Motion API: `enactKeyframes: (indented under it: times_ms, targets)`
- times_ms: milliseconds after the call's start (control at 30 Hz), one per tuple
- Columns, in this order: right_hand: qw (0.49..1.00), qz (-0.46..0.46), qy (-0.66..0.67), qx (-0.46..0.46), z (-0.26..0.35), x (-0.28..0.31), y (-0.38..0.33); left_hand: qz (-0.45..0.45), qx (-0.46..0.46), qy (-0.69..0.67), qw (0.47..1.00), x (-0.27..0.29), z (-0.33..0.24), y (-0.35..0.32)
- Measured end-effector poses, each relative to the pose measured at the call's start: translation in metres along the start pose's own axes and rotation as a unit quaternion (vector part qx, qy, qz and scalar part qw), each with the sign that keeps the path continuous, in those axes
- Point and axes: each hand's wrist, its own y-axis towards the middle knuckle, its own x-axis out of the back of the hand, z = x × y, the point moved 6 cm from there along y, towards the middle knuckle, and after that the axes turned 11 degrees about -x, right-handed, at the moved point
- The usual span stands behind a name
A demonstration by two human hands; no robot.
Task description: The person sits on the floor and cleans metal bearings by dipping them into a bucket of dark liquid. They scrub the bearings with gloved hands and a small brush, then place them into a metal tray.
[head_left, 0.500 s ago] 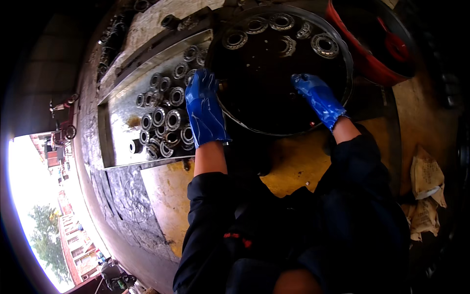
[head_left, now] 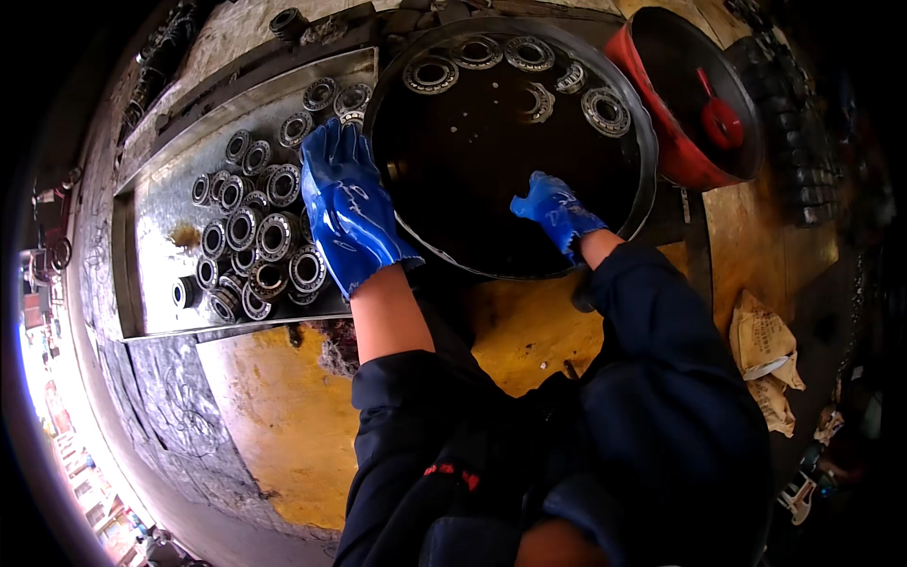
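Blue gloves cover both my hands. My left hand [head_left: 348,208] is over the right side of a shallow metal tray [head_left: 142,283], its fingers stretched out, back of the hand up. Just past its fingertips is a metal roller bearing [head_left: 351,98]; whatever is under the palm is hidden. Several more bearings [head_left: 276,236] lie crowded in the tray. My right hand [head_left: 557,210] hangs over a round tub [head_left: 652,156] of dark liquid with its fingers curled closed. Anything in those fingers cannot be made out. Bearings [head_left: 606,111] sit along the tub's far side.
Right of the tub stands a red basin [head_left: 647,104] with a red round-headed, handled object [head_left: 722,123] inside. Paper sacks [head_left: 763,345] lie at the right. Another bearing stack [head_left: 288,24] stands beyond the tray. Yellow flooring [head_left: 529,331] shows in front of the tub.
The whole view has shifted, so the tray and tub appear further left. My left fingers have straightened over the tray. My right hand has moved slightly nearer and leftward over the tub.
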Motion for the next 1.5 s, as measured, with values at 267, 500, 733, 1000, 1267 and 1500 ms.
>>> enactKeyframes:
  times_ms: [267, 500, 733, 1000, 1267, 1500]
  targets:
    - [0.985, 0.004, -0.039, 0.167, 0.030, -0.048, 0.079, -0.024, 0.007, -0.033, 0.999, 0.010, -0.006, 0.003]
    - [0.996, 0.015, 0.089, 0.007, 0.044, -0.055, 0.073, -0.038, 0.022, -0.040, 0.998, 0.018, -0.007, -0.005]
    - [0.970, 0.048, 0.227, 0.077, 0.043, -0.025, 0.039, -0.041, 0.033, -0.047, 0.998, 0.017, -0.006, -0.005]
    - [0.942, -0.048, -0.272, 0.192, 0.076, -0.043, 0.036, -0.042, 0.060, -0.062, 0.995, 0.010, 0.001, 0.006]
    - [0.842, -0.060, -0.402, 0.355, 0.079, -0.058, 0.032, -0.061, 0.103, -0.081, 0.990, 0.009, 0.009, 0.000]
    - [0.976, 0.042, -0.108, 0.182, 0.037, -0.037, 0.041, -0.075, 0.130, -0.099, 0.984, 0.004, 0.018, 0.005]
